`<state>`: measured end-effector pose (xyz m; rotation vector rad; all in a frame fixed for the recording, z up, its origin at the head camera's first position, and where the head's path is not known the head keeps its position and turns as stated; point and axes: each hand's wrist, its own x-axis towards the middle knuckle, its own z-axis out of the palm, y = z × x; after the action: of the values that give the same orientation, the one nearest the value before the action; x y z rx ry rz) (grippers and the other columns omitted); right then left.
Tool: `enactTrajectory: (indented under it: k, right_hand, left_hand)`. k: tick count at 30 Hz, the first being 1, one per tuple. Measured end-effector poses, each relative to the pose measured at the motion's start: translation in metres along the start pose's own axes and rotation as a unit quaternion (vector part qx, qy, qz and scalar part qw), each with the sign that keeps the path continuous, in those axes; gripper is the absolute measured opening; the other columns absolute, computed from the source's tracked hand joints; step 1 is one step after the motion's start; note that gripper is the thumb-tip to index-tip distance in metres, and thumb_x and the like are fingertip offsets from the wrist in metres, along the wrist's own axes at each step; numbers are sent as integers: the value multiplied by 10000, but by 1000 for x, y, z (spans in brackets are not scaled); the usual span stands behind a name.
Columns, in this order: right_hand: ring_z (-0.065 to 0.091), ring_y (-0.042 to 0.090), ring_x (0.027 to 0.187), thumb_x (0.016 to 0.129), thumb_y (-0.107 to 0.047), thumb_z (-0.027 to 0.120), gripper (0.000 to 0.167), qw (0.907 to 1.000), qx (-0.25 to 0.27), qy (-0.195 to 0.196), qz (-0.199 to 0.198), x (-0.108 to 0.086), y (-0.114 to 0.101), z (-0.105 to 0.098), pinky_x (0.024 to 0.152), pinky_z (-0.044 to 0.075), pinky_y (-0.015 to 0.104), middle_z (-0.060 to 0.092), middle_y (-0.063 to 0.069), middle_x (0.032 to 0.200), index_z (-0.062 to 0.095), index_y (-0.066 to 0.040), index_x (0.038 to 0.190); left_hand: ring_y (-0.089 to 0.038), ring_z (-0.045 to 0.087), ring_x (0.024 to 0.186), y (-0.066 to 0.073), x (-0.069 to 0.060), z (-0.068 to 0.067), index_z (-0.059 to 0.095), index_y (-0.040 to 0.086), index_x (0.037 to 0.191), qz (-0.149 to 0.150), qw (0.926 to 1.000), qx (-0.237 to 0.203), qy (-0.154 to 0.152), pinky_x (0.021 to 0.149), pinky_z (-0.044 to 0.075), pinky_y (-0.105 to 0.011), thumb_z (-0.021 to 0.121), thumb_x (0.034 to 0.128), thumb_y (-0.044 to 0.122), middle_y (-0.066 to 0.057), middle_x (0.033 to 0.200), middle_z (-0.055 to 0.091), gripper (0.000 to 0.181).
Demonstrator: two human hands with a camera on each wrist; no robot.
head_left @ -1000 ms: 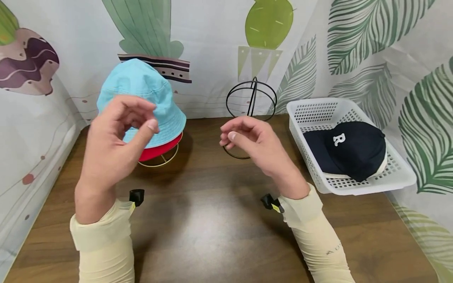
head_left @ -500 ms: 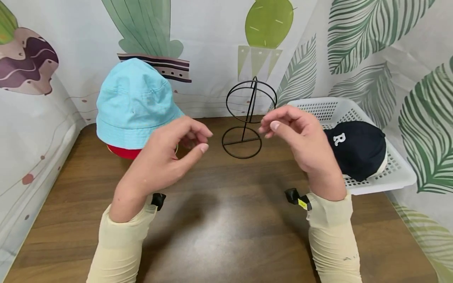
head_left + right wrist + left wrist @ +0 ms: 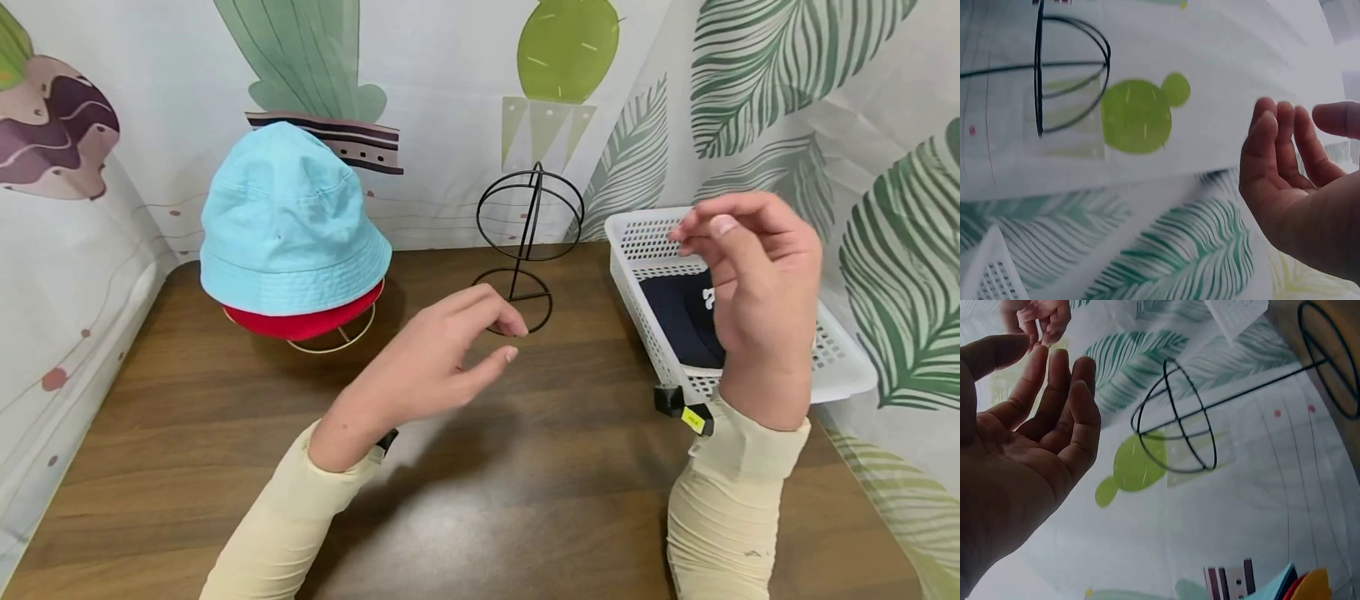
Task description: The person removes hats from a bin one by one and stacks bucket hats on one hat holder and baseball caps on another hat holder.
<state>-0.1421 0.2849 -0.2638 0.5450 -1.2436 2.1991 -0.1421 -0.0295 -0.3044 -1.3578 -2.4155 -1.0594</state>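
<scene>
My left hand (image 3: 423, 367) hovers over the middle of the table, fingers loosely bent and holding nothing. Beyond its fingertips stands a bare black wire hat stand (image 3: 531, 208), which also shows in the left wrist view. My right hand (image 3: 768, 292) is raised above the white basket (image 3: 847, 375), relaxed, with nothing between thumb and fingers. Partly hidden behind it, a dark navy cap (image 3: 671, 317) with a white letter lies in the basket. At the left a light blue bucket hat (image 3: 292, 225) sits over a red hat (image 3: 315, 321) on a gold wire stand (image 3: 337, 343).
The wooden table (image 3: 187, 467) meets a printed cloth backdrop (image 3: 442, 83) at the back and sides. In the left wrist view a yellow edge (image 3: 1313, 586) shows beside the red and blue hat brims.
Both hands have moved to the right: the left from in front of the blue hat to mid-table, the right from near the black stand to above the basket. The hats stay put.
</scene>
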Motion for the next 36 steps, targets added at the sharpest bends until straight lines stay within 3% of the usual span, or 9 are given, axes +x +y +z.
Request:
enactTrajectory:
  k: [3,5,10,15,18,29,33,36]
  right_hand:
    - [665,397,693,922,176,595,175,9977,-168,538,-376,5,-3,-8,636,595,371,659,320,832,566,331,999]
    - [673,386,683,921,152,605,185,9911,-682,912,-684,8,-5,-13,620,591,348,673,305,810,588,321,996]
    - [697,296,679,938,102,623,149,9544,-2073,1876,-1043,14,-9,-28,640,570,283,719,213,765,692,232,961]
    - [690,230,705,950,78,593,170,9275,-2732,2312,-1075,18,-11,-41,702,550,268,722,140,790,743,158,946]
    - [685,214,698,945,80,585,178,9172,-2863,2551,-1081,22,-9,-54,706,546,266,717,127,794,755,131,927]
    - [644,150,733,968,33,600,196,8747,-3490,3276,-758,29,-1,-102,768,474,277,693,23,790,778,38,886]
    - [555,87,750,989,-44,642,206,8466,-4027,3454,-419,29,-1,-115,800,416,243,634,-63,784,780,-25,837]
    - [498,54,790,1020,-156,662,231,8210,-4414,3614,219,29,-1,-127,822,375,222,570,-93,809,737,-159,801]
  left_hand:
    - [-34,612,1124,2,3,9,675,186,1147,-18,10000,35,-78,1003,502,-268,688,1005,173,112,1141,630,143]
    - [-47,610,1117,3,5,16,676,183,1147,-19,9999,75,-83,998,503,-273,697,1004,176,107,1142,625,145]
    - [-94,596,1094,4,12,38,682,180,1159,32,9994,329,-113,981,491,-291,704,1006,204,88,1137,623,156]
    - [-131,604,1113,4,18,61,684,177,1180,107,9988,447,-189,995,487,-302,715,1011,247,74,1161,631,186]
    - [-136,606,1126,4,21,73,683,177,1195,102,9989,401,-197,1003,490,-300,714,1015,264,75,1195,635,202]
    - [-129,602,1176,8,42,110,679,171,1248,276,9985,428,-214,1056,456,-266,704,1022,308,79,1241,640,265]
    - [-142,601,1194,8,47,123,675,162,1271,311,9974,546,-362,1088,437,-271,702,1020,336,67,1266,636,306]
    - [-157,607,1232,9,51,131,667,161,1292,293,9974,529,-405,1123,420,-276,709,1014,342,50,1301,638,334]
